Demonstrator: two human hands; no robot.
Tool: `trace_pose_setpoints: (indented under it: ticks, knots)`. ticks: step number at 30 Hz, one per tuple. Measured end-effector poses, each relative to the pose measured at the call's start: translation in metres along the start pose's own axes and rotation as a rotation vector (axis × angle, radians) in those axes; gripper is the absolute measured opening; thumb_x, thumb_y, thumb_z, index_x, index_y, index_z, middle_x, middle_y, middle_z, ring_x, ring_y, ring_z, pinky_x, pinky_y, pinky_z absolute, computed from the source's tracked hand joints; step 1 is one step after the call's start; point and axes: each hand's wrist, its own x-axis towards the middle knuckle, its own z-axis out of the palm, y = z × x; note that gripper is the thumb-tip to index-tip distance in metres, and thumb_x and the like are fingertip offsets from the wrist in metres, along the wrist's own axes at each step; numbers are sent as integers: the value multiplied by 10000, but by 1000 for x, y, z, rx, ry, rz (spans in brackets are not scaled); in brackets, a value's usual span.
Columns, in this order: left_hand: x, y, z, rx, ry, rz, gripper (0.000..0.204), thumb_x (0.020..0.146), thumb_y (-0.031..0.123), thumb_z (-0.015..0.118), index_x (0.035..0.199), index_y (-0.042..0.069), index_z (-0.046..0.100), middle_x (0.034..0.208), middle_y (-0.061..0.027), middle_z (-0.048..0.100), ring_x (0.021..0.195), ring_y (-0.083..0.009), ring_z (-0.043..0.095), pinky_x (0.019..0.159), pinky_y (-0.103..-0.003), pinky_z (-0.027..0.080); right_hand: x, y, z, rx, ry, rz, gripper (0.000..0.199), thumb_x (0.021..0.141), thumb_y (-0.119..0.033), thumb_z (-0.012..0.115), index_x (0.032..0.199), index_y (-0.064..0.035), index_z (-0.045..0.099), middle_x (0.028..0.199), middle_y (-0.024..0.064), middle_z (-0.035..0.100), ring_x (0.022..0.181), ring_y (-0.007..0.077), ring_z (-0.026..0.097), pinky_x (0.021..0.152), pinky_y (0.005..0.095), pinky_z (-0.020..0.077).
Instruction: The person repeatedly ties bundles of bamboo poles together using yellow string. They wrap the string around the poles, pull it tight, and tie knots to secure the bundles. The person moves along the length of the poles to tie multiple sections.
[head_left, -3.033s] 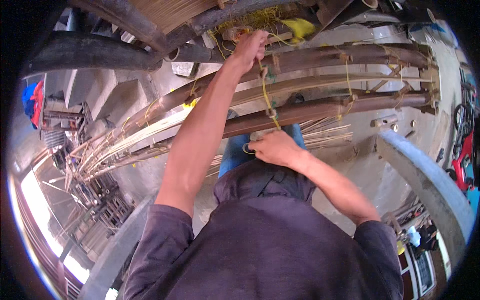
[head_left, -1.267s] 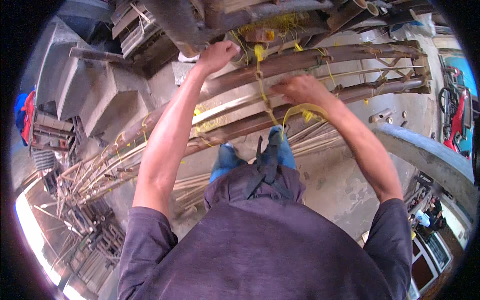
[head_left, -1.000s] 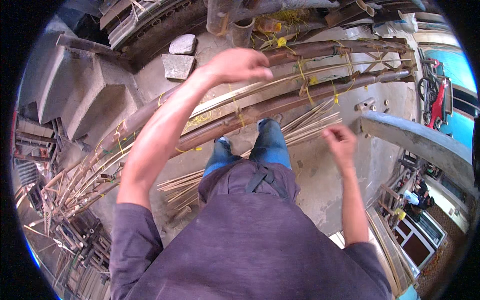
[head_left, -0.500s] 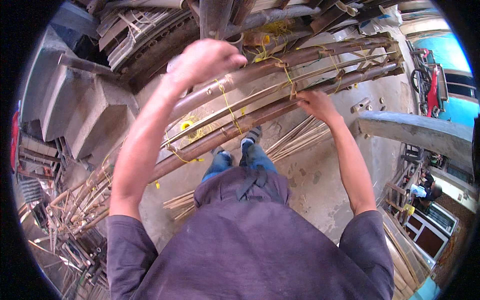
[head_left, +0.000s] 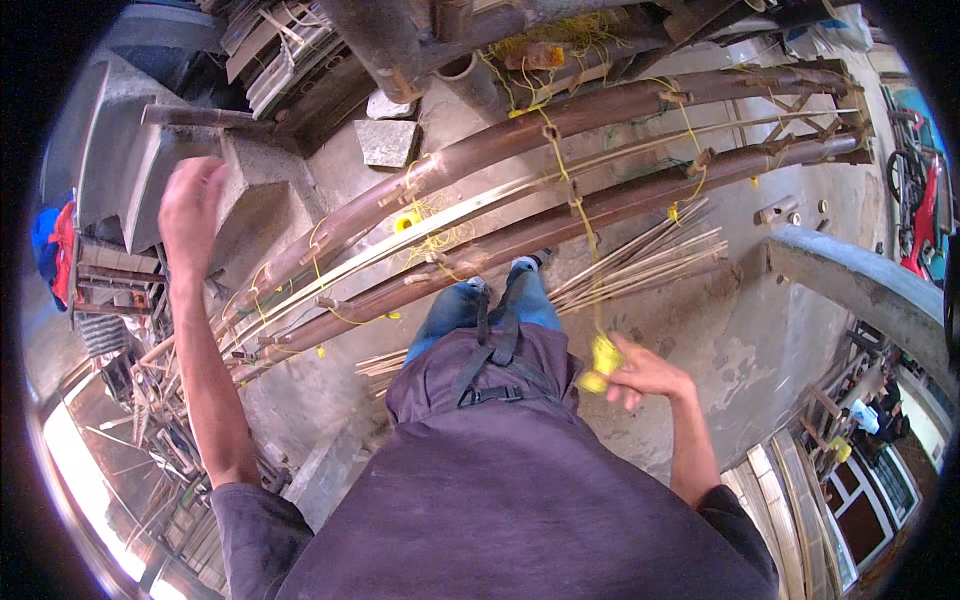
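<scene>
Yellow cord (head_left: pixel 563 170) in the head view crosses an upper brown pole (head_left: pixel 480 150) and a lower brown pole (head_left: pixel 500 240) at the middle of the frame, then drops to a yellow bundle (head_left: pixel 602 364) right of and below centre. The right hand (head_left: pixel 645 372) has its thumb and fingers closed on that bundle. At the left of the frame, the left hand (head_left: pixel 192 212) shows blurred before grey concrete steps (head_left: pixel 262 185); whether its fingers are together cannot be told. Pale strips (head_left: pixel 475 192) run between the poles; thin sticks (head_left: pixel 650 262) lie on the floor right of centre.
</scene>
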Motion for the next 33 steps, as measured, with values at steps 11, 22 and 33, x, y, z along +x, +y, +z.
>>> trace_pose_setpoints:
  ticks: [11,22,33]
  knots:
    - [45,177,70,-527,-68,411,254,816,106,657,1067,81,638,1208,-102,571,1115,-252,563,942,-359,450,49,-179,-174,-834,936,-1043,202,856,-224,638,894,-27,655,944,145,645,887,362,599,747,427,455]
    - [-81,66,85,-1089,-145,-119,153,880,128,603,980,20,645,904,-77,666,857,-152,622,781,-294,485,80,-141,89,918,29,-247,550,910,-205,600,1367,-1,373,1018,122,645,844,214,642,811,355,504]
    - [-110,137,157,-660,73,-116,205,833,204,602,771,27,685,702,-165,646,704,-339,643,710,-450,491,-22,-425,66,-1225,407,-1265,147,759,-170,581,780,-32,626,764,170,591,774,357,611,664,444,487]
